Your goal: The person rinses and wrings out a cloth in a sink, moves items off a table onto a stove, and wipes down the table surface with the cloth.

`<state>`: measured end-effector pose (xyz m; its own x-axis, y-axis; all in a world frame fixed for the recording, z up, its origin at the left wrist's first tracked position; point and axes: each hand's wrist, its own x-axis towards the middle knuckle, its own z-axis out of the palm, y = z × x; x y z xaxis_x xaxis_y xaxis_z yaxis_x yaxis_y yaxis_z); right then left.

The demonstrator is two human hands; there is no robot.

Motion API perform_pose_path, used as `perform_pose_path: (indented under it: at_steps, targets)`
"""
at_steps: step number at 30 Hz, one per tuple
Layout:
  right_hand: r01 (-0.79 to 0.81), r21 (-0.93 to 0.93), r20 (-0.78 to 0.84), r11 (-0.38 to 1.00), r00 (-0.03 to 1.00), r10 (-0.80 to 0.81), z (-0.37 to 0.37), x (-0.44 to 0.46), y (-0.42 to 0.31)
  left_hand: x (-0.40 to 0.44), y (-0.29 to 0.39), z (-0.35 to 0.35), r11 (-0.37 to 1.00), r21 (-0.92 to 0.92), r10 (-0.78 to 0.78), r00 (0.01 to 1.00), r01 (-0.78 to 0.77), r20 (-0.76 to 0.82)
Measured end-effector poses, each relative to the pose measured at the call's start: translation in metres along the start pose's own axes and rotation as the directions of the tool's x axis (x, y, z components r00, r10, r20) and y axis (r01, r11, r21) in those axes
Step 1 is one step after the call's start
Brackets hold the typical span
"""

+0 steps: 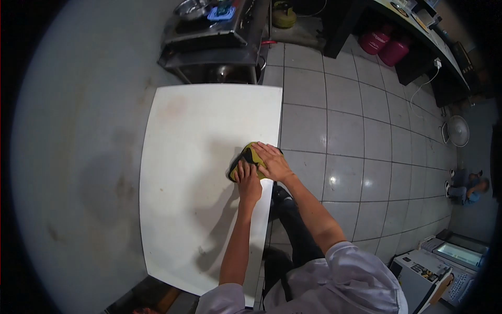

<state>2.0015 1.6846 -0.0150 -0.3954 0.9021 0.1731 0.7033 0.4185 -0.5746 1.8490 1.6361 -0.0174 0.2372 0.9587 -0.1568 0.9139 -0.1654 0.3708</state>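
Note:
A yellow-green and black cloth item (248,155) lies on the white table (178,209), close to its right edge. My left hand (248,183) rests on the lower left part of it, with the fingers spread. My right hand (273,161) lies across its upper right side, fingers stretched out flat. Both palms face down, and part of the item is hidden beneath them.
Beyond the table's far edge stands a metal stove (204,39) with a pan (193,9). A wall (78,157) runs along the left. Tiled floor (345,136) lies to the right, with pink gas cylinders (373,42), a fan (458,131) and a seated person (473,189).

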Motion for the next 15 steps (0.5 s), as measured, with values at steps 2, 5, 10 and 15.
perform_pose_path:
  at_steps: [2, 5, 10, 15]
  targets:
    - [-0.011, -0.025, 0.017, 1.0, 1.0, 0.011, -0.004, 0.018, 0.023, 0.028, 0.001, 0.007, 1.0, -0.012, 0.006, 1.0, -0.006, -0.017]
    - [-0.012, -0.005, 0.016, 1.0, 1.0, 0.013, -0.014, 0.045, 0.048, 0.069, 0.002, 0.01, 0.999, -0.031, 0.029, 1.0, -0.028, 0.006]
    - [-0.001, 0.007, 0.029, 1.0, 1.0, 0.0, -0.031, 0.088, 0.089, 0.128, 0.012, 0.001, 0.999, -0.036, 0.009, 1.0, -0.01, -0.017]
    - [0.016, -0.034, 0.009, 0.999, 1.0, -0.016, -0.049, 0.126, 0.118, 0.179, 0.021, -0.011, 0.998, -0.05, 0.03, 0.999, -0.031, -0.022]
